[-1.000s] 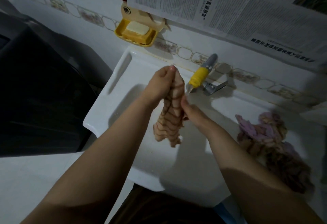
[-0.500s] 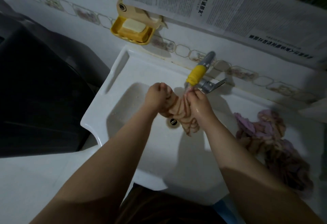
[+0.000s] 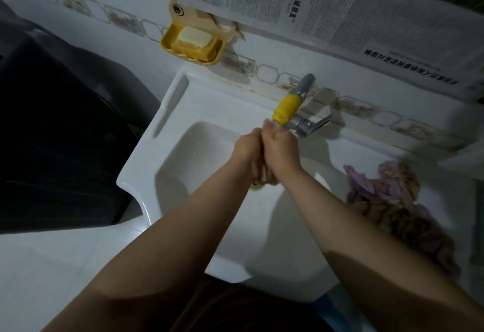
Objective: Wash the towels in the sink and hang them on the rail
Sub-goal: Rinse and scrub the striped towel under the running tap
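Over the white sink (image 3: 183, 148), both hands press together around a small beige striped towel (image 3: 263, 178), bunched up and mostly hidden between the palms. My left hand (image 3: 247, 149) and my right hand (image 3: 282, 152) sit just under the yellow-tipped tap (image 3: 286, 107). A pile of wet purple and brown towels (image 3: 387, 198) lies on the sink's right ledge, right of my right forearm. No rail is in view.
A yellow soap dish with a bar of soap (image 3: 193, 42) hangs on the tiled wall above the sink's left corner. Newspaper sheets (image 3: 340, 4) cover the wall above. A dark appliance (image 3: 52, 135) stands left of the sink.
The towel hung stretched between a raised left hand and lower right hand; both hands have come together under the tap and squeezed it into a tight bunch.
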A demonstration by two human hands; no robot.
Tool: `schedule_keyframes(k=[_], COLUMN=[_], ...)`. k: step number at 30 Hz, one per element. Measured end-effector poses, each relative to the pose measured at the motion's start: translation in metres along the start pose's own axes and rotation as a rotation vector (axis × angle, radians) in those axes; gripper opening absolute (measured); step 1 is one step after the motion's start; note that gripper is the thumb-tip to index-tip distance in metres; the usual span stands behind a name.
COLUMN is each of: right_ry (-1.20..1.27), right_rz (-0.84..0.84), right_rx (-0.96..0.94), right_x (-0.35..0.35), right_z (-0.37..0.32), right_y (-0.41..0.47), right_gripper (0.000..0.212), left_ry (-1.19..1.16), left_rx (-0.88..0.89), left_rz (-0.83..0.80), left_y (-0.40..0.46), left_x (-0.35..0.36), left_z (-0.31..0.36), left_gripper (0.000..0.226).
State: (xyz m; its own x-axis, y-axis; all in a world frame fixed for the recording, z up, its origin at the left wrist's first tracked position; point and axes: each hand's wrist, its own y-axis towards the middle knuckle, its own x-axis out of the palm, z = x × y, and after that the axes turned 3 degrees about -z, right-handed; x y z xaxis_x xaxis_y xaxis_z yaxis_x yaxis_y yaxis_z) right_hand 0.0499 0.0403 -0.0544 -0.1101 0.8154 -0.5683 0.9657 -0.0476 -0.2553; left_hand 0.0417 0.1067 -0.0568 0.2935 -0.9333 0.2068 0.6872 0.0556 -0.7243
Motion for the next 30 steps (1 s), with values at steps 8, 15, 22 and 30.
schedule_keyframes(k=[8,15,22,30], right_ry=[0.005,-0.011,-0.037,0.101], right_rz=[0.020,0.061,-0.017,-0.705], right_rx=[-0.122,-0.132,0.017,0.127], right_x=[0.009,0.009,-0.010,-0.028], right_z=[-0.009,-0.011,0.009,0.044], right_y=[-0.011,-0.015,0.015,-0.006], right_gripper=[0.041,0.040,0.035,0.022], left_ry=[-0.098,-0.063,-0.043,0.126], left_rx=[-0.021,-0.037,-0.125,0.105], left_rz=[0.056,-0.015,-0.235,-0.175], left_y=[-0.007,-0.004,-0.007,0.009], left_x=[-0.003,-0.008,-0.020,-0.062], left_z=[0.010,0.005,0.004,0.037], left_gripper=[0.027,0.036,0.041,0.032])
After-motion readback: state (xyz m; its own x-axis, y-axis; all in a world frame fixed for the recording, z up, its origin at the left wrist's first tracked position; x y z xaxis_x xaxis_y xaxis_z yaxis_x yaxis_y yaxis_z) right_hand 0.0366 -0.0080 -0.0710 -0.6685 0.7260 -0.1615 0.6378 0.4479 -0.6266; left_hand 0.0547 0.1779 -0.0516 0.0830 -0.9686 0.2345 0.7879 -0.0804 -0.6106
